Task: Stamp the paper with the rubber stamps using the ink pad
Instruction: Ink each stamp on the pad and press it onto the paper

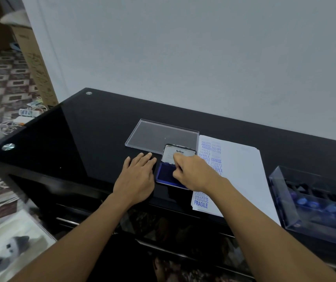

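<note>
The blue ink pad [164,173] lies open on the black table, its lid [180,152] standing up with a white label facing me. My right hand [193,174] hovers over the pad with fingers curled, index and thumb pinching the lid's lower part; no stamp shows in it. My left hand [137,176] rests flat on the table just left of the pad. A stack of white paper [242,176] lies right of the pad, with several blue stamped words down its left side. Rubber stamps with blue knobs [313,204] sit in a clear box at the right.
A clear plastic cover [153,133] lies flat behind the pad. The clear stamp box [281,196] stands at the table's right front. The black glass table [81,139] meets a white wall behind. Cables and a cardboard box lie on the floor at left.
</note>
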Motion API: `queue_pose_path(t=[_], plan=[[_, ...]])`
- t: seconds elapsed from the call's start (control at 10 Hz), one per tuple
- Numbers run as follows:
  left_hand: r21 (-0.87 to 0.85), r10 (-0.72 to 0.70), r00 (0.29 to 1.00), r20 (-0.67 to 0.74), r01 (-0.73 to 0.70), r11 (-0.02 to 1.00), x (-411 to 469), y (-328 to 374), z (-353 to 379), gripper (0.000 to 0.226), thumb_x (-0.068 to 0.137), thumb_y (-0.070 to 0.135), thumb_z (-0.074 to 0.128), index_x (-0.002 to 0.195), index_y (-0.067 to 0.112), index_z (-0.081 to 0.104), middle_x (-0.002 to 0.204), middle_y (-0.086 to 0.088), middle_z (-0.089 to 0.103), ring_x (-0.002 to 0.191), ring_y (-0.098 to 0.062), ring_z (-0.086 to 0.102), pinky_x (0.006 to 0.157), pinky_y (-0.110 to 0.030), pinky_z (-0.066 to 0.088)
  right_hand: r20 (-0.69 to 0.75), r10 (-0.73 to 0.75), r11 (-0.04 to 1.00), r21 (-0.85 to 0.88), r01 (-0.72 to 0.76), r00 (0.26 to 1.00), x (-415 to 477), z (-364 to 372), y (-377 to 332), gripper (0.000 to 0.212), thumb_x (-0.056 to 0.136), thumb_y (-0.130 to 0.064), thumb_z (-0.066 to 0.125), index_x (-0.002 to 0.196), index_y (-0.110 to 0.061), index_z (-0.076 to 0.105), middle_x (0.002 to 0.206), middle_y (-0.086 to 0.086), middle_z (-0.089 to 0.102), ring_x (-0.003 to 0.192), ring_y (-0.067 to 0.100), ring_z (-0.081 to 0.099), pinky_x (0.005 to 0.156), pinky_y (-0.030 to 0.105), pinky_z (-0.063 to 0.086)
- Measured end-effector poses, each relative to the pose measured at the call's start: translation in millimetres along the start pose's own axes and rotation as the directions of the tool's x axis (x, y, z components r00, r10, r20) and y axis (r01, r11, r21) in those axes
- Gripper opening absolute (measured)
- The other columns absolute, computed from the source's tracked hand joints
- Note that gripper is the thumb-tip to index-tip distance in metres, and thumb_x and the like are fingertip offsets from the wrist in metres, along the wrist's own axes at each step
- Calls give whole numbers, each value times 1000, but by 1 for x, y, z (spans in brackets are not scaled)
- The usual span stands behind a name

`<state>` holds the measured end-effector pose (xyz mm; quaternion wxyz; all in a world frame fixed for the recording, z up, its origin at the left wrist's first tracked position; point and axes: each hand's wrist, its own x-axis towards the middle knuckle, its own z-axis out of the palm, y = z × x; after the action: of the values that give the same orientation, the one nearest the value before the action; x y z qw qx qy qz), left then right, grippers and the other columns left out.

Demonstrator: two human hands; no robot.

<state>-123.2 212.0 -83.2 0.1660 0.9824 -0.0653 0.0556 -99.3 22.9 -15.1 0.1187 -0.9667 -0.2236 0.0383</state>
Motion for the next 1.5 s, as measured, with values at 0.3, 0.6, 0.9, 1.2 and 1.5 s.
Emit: queue_pose_path(t=[0.3, 0.6, 0.9, 1.2, 1.5], plan=[[19, 6, 1000, 3, -6, 1000, 0, 1, -1, 51, 104, 27, 29, 155, 22, 29, 164, 4, 20, 153, -15, 10, 125, -46, 6, -26, 6, 1000, 29, -5, 1000, 4, 2, 1, 13, 91, -19, 51, 82, -14, 43, 73, 10, 56, 67, 28, 52, 58, 39, 45], [22, 6, 1000, 1, -6, 1000, -1, 1, -1, 51, 104, 27, 28, 155, 21, 29, 164, 5, 20, 153, -15, 10, 124, -46, 6, -66, -5, 998, 69, 10, 998, -3, 6, 3, 9, 92, -18, 50, 86, -13, 45, 69, 4, 54, 66, 25, 52, 57, 36, 43], [32, 6, 1000, 6, -6, 999, -2, 3, -4, 51, 104, 27, 29, 155, 21, 29, 164, 4, 21, 153, -16, 10, 124, -46, 7, 73, 19, 999, -37, -16, 997, 13, -3, -4, 14, 91, -22, 50, 83, -16, 40, 85, 11, 56, 77, 30, 50, 62, 34, 37], [45, 6, 1000, 17, -7, 999, -2, 4, -3, 52, 104, 27, 27, 155, 21, 29, 164, 3, 21, 153, -17, 11, 124, -47, 8, -66, -27, 997, 72, 32, 997, -3, 5, 6, 9, 91, -16, 50, 86, -10, 46, 68, 7, 53, 64, 28, 51, 56, 38, 41], [56, 1, 1000, 26, -2, 998, -3, 5, -4, 52, 104, 27, 28, 155, 21, 28, 165, 4, 20, 153, -17, 11, 124, -47, 8, 56, 10, 1000, -18, -9, 998, 11, -3, -4, 15, 92, -22, 49, 83, -16, 40, 80, 9, 53, 74, 28, 48, 60, 32, 35]])
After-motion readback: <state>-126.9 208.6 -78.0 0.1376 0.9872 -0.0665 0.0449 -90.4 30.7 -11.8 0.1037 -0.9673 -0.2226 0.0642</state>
